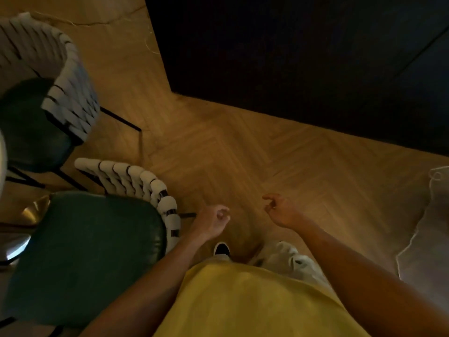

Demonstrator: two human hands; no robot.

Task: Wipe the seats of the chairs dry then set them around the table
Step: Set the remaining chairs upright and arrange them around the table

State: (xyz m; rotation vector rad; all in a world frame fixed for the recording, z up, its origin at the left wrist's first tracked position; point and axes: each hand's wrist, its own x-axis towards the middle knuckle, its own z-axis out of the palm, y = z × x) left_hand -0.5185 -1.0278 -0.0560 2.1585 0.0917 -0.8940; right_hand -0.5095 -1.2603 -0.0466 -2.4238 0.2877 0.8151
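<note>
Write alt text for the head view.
Seen from above, a person in a yellow top holds both hands, left hand and right hand, empty and loosely curled over a herringbone wood floor. Two green-seated chairs, near chair and far chair, with white woven backs stand at their left.

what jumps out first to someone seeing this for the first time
Two chairs with dark green seats and white woven backs fill the left: the near chair lower left, the far chair above it. At lower centre, the empty left hand and right hand hang loosely curled over the herringbone wood floor.
</note>
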